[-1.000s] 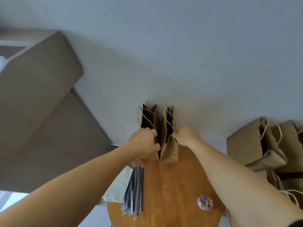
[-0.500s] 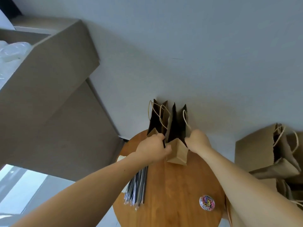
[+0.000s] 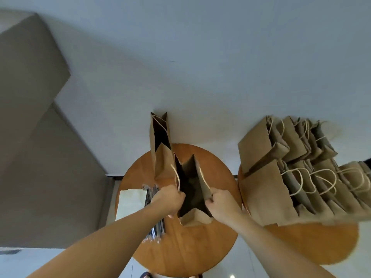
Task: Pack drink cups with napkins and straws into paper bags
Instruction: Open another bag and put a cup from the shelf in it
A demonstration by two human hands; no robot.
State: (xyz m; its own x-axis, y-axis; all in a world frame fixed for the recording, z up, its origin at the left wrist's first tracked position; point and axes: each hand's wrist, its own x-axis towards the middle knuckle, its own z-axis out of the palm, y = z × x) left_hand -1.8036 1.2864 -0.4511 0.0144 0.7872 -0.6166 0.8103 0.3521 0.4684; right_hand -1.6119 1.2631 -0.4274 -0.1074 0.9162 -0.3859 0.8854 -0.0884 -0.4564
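A brown paper bag (image 3: 197, 216) stands open on the round wooden table (image 3: 186, 251). My left hand (image 3: 167, 199) grips its left rim and my right hand (image 3: 222, 201) grips its right rim, holding the mouth spread. The inside looks dark and I cannot tell what it holds. A second open paper bag (image 3: 162, 157) stands upright just behind it, near the wall. A bundle of wrapped straws (image 3: 155, 229) and white napkins (image 3: 130, 203) lie on the table's left side, partly under my left forearm. No drink cups show.
A second round table (image 3: 313, 245) on the right carries several paper bags (image 3: 267, 187) with rope handles, leaning together. A large grey-brown box shape (image 3: 30, 97) fills the left. A pale wall rises behind both tables.
I have pulled the nearer bag toward me, away from the second bag, and spread its mouth wider. The view has swung down and right, showing the bags on the right table.
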